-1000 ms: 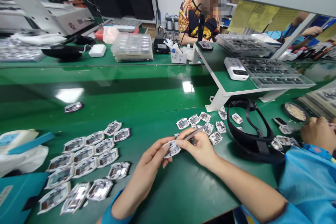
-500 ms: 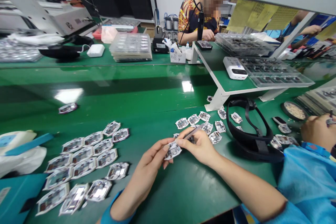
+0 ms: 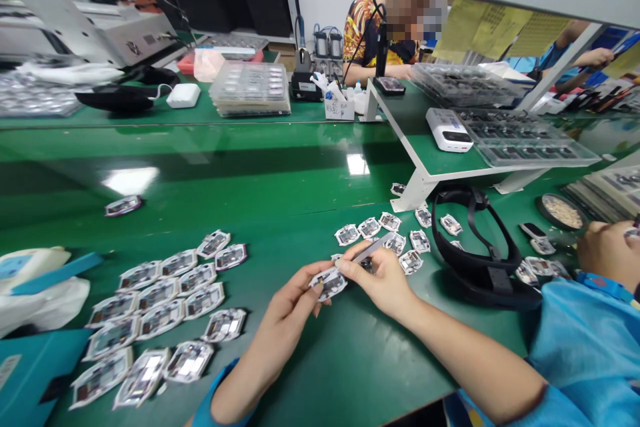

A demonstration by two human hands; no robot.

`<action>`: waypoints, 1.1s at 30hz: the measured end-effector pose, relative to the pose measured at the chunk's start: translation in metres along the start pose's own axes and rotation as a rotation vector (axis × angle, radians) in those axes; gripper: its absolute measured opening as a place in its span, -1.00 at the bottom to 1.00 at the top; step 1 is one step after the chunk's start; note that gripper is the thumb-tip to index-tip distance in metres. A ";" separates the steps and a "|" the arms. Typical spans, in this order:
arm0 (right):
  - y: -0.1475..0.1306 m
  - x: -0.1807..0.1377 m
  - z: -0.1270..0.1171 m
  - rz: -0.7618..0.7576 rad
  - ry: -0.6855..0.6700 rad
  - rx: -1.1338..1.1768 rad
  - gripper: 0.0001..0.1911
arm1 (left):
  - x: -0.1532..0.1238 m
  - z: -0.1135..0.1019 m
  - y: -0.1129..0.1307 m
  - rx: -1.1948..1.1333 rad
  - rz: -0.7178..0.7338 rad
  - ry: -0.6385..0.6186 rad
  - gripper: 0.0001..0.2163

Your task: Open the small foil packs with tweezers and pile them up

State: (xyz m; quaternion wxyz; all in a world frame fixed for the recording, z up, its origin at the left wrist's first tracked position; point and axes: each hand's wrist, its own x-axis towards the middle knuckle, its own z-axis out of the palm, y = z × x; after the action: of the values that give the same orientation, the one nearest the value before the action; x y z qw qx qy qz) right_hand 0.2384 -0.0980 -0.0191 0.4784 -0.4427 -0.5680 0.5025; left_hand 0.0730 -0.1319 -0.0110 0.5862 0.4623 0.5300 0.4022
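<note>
In the middle of the bench, my left hand (image 3: pixel 293 303) is closed on a small white device casing (image 3: pixel 334 287), its circuit board facing up. My right hand (image 3: pixel 383 280) pinches grey tweezers (image 3: pixel 373 248), whose flat rear end sticks out up and to the right. The tips are hidden behind my fingers, near the casing's upper edge. Beyond my right hand lie several similar casings (image 3: pixel 369 227), loosely grouped. On the left, more open casings (image 3: pixel 161 319) lie in slanting rows.
A black headband-like frame (image 3: pixel 493 260) stands right of my right hand. Behind it is a white-legged shelf (image 3: pixel 415 190) with a white box (image 3: pixel 449 130) and a clear tray (image 3: pixel 530 140). A co-worker's hand (image 3: pixel 607 250) is at the right edge; another person (image 3: pixel 380 33) sits opposite.
The casing has turned slightly in my left hand, and my left thumb has shifted down over it. My right hand stays nearly in place with the tweezers. One lone casing at left has slid slightly leftward.
</note>
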 end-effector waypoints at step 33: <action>0.003 -0.001 0.002 -0.006 0.018 0.050 -0.90 | 0.002 -0.004 0.002 0.072 0.018 -0.018 -0.66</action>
State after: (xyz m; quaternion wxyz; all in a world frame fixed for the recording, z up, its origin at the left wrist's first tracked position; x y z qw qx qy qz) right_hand 0.2366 -0.0988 -0.0223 0.4961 -0.4334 -0.5523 0.5109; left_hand 0.0695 -0.1288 -0.0093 0.5701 0.4914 0.5350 0.3837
